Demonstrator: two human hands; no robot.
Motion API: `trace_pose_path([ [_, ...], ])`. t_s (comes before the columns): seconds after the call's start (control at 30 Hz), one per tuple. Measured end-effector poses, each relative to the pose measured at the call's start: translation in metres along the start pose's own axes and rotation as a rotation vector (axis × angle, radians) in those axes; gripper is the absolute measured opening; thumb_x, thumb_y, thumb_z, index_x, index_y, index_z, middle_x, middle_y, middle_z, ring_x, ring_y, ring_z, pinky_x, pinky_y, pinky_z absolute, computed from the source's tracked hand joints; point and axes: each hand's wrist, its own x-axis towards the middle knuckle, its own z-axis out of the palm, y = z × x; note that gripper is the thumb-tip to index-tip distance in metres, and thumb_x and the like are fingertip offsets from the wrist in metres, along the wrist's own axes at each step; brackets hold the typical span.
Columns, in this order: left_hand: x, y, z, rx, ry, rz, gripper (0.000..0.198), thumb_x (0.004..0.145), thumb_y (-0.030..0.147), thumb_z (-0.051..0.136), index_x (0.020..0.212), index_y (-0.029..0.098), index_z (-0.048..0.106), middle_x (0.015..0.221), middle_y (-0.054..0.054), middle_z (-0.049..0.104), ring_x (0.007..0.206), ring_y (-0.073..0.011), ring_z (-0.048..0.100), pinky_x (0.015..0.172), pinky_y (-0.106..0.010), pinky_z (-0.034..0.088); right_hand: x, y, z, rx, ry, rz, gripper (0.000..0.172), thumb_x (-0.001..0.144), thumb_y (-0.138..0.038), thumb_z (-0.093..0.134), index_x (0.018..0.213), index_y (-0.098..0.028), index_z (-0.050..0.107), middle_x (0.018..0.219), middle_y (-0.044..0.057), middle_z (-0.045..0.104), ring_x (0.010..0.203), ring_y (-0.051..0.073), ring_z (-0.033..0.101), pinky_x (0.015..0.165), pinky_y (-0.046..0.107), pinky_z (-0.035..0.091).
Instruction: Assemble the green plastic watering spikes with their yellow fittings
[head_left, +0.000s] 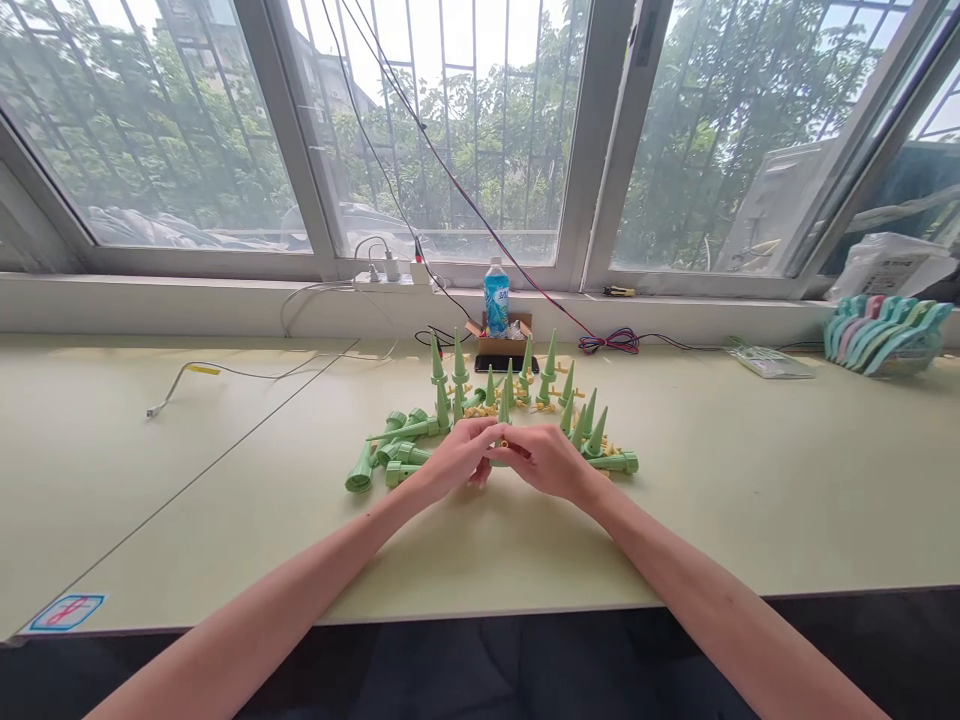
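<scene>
At the middle of the pale table point(720, 520), two hands meet around one upright green spike point(504, 402).
The left hand point(469, 447) grasps the spike from its side, fingers curled, while the right hand point(541, 456) closes thumb and forefinger round it beside a small yellow piece point(505, 444); the exact contact is partly hidden. Gripping from both sides probably keeps the spike from turning, and its tip points up, clear of the fingers. Other spikes point(550, 358) stand beyond the hands, likely steady on their broader ends. Green tubes point(409, 454) lie loosely beside the left hand, and loose yellow bits point(480, 411) sit among the spikes, seemingly all grouped within easy reach.
</scene>
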Motion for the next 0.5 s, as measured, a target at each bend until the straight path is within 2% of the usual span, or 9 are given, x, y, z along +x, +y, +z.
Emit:
trace_pose_path([
  [0.27,0.0017,-0.0012,0.0004,-0.11,0.025,-0.022,0.038,0.083,0.052,0.058,0.074,0.018,0.044,0.058,0.007,0.04,0.036,-0.0049,0.044,0.033,-0.017,0.027,-0.0007,0.0029,0.0017,0.04,0.008,0.026,0.038,0.099,-0.041,0.038,0.073,-0.018,0.053,0.058,-0.002,0.051,0.049,0.009,0.036,0.051,0.021,0.029],
  [0.5,0.0038,-0.005,0.0023,-0.165,0.069,-0.086,0.038,0.085,0.057,0.053,0.081,0.019,0.046,0.057,0.007,0.045,0.034,-0.0046,0.044,0.031,-0.015,0.026,-0.0003,0.0057,0.0038,0.012,0.0,0.109,0.037,0.098,-0.04,0.039,0.069,-0.019,0.046,0.054,-0.004,0.043,0.048,0.01,0.031,0.049,0.022,0.025],
])
